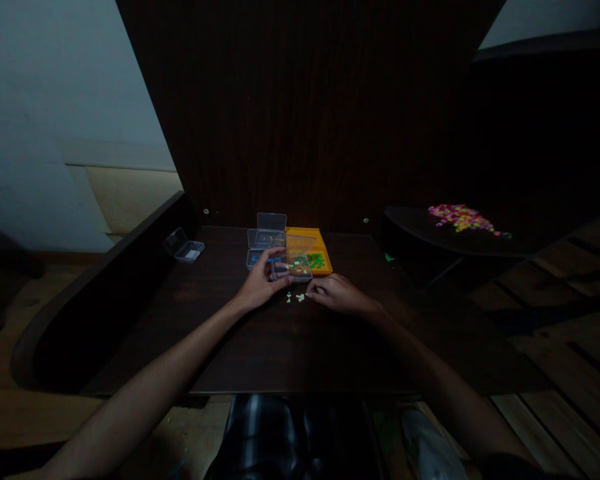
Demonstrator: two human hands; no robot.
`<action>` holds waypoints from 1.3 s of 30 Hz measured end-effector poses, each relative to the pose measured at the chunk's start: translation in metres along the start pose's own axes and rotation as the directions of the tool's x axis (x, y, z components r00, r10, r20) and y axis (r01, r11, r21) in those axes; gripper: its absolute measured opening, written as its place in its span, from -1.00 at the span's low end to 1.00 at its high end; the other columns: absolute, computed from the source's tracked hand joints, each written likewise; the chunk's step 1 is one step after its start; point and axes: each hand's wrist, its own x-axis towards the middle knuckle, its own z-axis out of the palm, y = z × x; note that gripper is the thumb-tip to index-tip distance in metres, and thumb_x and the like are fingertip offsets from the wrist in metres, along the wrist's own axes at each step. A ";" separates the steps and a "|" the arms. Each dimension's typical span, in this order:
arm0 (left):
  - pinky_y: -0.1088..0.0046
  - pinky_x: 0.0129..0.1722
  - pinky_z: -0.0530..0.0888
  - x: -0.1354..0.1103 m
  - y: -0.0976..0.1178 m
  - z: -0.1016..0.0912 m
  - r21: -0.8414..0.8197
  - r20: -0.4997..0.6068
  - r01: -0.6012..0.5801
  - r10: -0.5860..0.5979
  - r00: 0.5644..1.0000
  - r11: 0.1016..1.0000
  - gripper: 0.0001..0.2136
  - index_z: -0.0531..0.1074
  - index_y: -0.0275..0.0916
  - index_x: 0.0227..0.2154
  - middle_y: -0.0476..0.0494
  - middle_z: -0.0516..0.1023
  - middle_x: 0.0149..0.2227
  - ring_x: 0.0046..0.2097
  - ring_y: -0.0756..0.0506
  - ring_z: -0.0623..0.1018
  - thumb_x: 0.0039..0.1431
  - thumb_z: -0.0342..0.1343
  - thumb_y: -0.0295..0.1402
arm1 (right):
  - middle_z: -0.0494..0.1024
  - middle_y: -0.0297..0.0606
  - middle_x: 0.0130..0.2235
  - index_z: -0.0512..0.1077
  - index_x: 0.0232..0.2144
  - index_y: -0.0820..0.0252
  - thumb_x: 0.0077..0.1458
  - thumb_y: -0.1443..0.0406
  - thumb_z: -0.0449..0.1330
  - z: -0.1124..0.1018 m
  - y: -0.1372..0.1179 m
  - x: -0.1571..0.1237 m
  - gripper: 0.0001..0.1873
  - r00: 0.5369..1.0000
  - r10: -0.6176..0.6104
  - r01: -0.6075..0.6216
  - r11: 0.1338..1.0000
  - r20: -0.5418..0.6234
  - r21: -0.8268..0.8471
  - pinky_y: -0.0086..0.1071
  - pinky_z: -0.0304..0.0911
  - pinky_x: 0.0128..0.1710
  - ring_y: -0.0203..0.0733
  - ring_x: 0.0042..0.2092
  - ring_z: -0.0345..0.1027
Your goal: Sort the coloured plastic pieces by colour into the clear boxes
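My left hand grips a small clear plastic box by its left side, its lid raised. A few pale yellow pieces show inside the box. On the dark desk just in front of it lie several loose pale pieces. My right hand rests beside them with its fingers bent together. The fingertips touch or nearly touch the rightmost piece; whether one is pinched between them is too small to tell. Behind the held box stands an orange case with many green pieces.
Behind my left hand another open clear box holds small yellow bits, with blue pieces nearer. A clear box sits open at the left. Colourful pieces are heaped on the right-hand shelf. A tall dark panel rises behind.
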 end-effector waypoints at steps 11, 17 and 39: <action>0.14 0.01 0.50 0.000 0.000 0.000 0.005 0.003 0.003 -0.003 1.000 1.000 -0.40 0.25 -0.18 0.00 -0.13 0.42 -0.09 -0.09 -0.10 0.53 -0.14 0.36 -0.39 | 0.47 -0.35 -0.45 0.48 -0.25 0.18 0.18 0.29 0.11 -0.012 0.011 -0.005 -0.84 0.995 0.096 -0.097 0.994 -0.020 -0.059 -0.49 0.05 -0.39 -0.33 -0.45 0.28; 0.14 0.01 0.50 0.000 -0.001 -0.001 0.005 0.010 0.001 -0.001 1.000 1.000 -0.39 0.24 -0.18 0.02 -0.14 0.43 -0.10 -0.09 -0.10 0.53 -0.13 0.35 -0.38 | 0.53 -0.29 -0.39 0.49 -0.26 0.14 0.18 0.27 0.11 -0.010 0.010 -0.005 -0.83 0.993 0.116 -0.113 0.978 0.004 -0.177 -0.45 0.04 -0.38 -0.27 -0.38 0.34; 0.14 0.01 0.49 0.001 0.001 0.000 -0.003 0.001 -0.006 0.006 1.000 1.000 -0.40 0.24 -0.16 0.01 -0.16 0.39 -0.03 -0.08 -0.10 0.51 -0.13 0.35 -0.37 | 0.44 -0.39 -0.48 0.51 -0.21 0.16 0.13 0.30 0.16 -0.009 0.017 -0.005 -0.82 0.994 0.111 -0.111 0.993 -0.015 -0.040 -0.49 0.03 -0.40 -0.35 -0.47 0.24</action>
